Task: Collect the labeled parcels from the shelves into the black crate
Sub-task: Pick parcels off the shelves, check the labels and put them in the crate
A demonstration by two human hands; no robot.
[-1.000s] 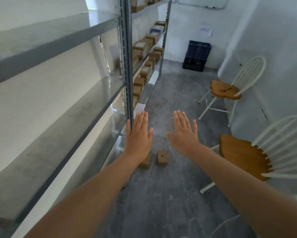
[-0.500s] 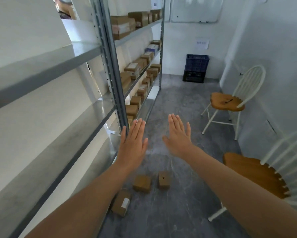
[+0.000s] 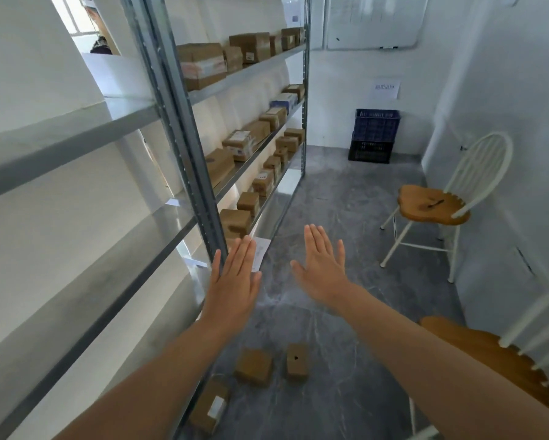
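Note:
My left hand [image 3: 233, 284] and my right hand [image 3: 322, 269] are stretched out flat in front of me, palms down, fingers apart, holding nothing. A metal shelf unit [image 3: 184, 160] runs along the left wall; its far bay carries several brown cardboard parcels [image 3: 240, 144], some with white labels. A black crate [image 3: 371, 151] sits on the floor at the far wall under a blue crate [image 3: 376, 125]. Three small brown boxes lie on the floor below my arms: one [image 3: 254, 366], another [image 3: 297, 365] and a labeled one [image 3: 211, 406] by the shelf foot.
A white chair with a wooden seat [image 3: 432, 204] stands by the right wall, and a second one [image 3: 495, 357] is close at my right elbow. The near shelf bay [image 3: 60, 134] on the left holds nothing. Grey floor [image 3: 346, 201] leads to the crates.
The view has tilted up, showing more of the upper shelves and far wall. Both hands stay flat and held out; the floor boxes now sit lower in the picture.

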